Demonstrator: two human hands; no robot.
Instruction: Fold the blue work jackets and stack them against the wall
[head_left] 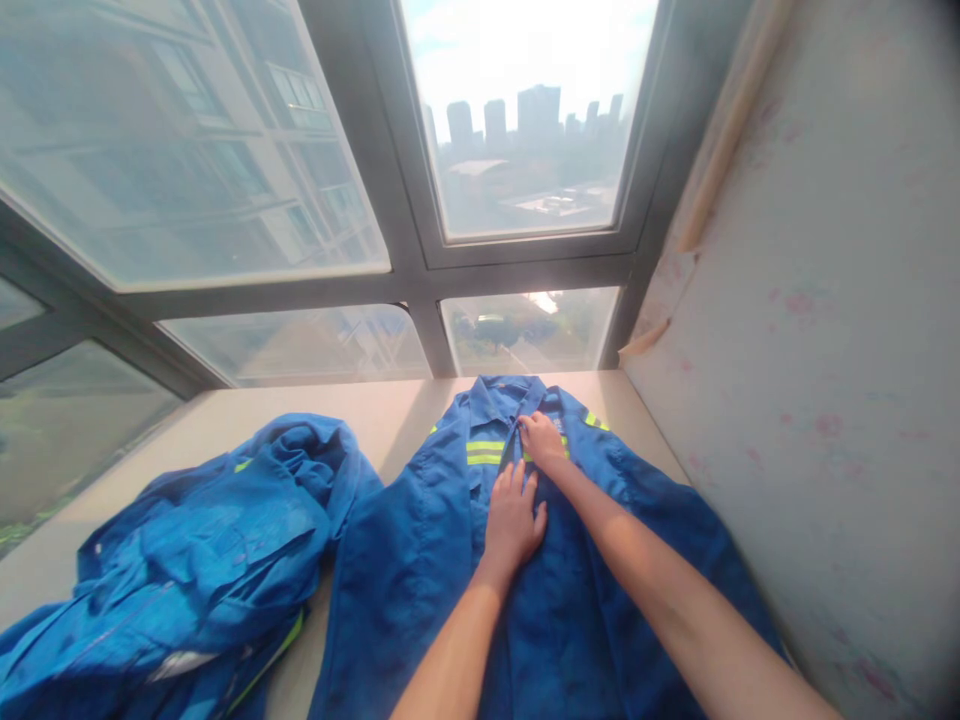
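A blue work jacket (427, 540) with yellow-green reflective stripes lies spread out, its collar toward the window. My left hand (514, 515) rests on the jacket's front, fingers stretched out along the opening just below the chest stripe. Higher up, my right hand (541, 437) pinches the front edge of the jacket near the collar, its fingers closed on the cloth. A narrow gap shows between the two front edges there. Both forearms lie over the lower part of the jacket and hide some of it.
A second blue garment (202, 560) lies crumpled on the left, close to the spread jacket's sleeve. Both are on a pale sill (405, 415). Grey window frames (409, 240) rise behind, and a flower-patterned wall (810, 380) bounds the right side.
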